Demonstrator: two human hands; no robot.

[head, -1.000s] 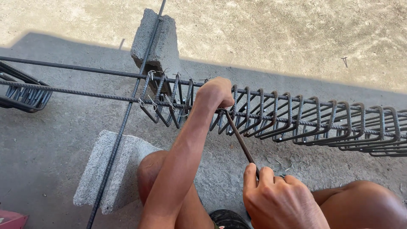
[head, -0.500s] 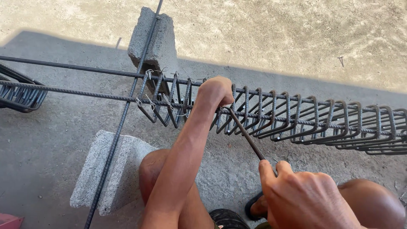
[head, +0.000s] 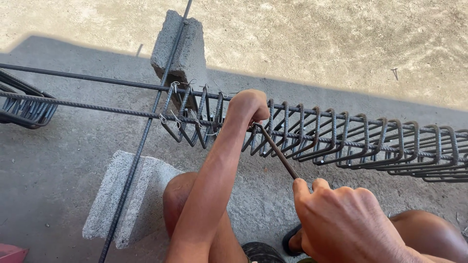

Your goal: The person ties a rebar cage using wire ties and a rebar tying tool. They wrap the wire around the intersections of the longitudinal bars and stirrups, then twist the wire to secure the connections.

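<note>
Your left hand (head: 247, 106) is a closed fist around the dark ribbed steel rebar cage (head: 312, 136), at the spot where its long bars meet the row of bent stirrups. Your right hand (head: 341, 219) sits at about five o'clock from it, fingers curled tight around the lower end of a thin dark metal hook tool (head: 275, 150). The tool slants up toward eleven o'clock, and its bent tip sits right at your left fist, where a stirrup crosses a long bar.

The cage runs from nine o'clock to three o'clock across a rough grey concrete floor (head: 58, 165). Beyond it, at twelve o'clock, lies sunlit sandy ground (head: 317, 44). A long single ribbed steel rod (head: 141, 146) crosses under the cage and rests on two grey concrete blocks: one upright block (head: 183, 48) at eleven o'clock, one lying block (head: 126, 195) at seven o'clock. Thin pale wire ties (head: 173, 86) show on the stirrups left of your fist. Your bare knees sit at six and four o'clock.
</note>
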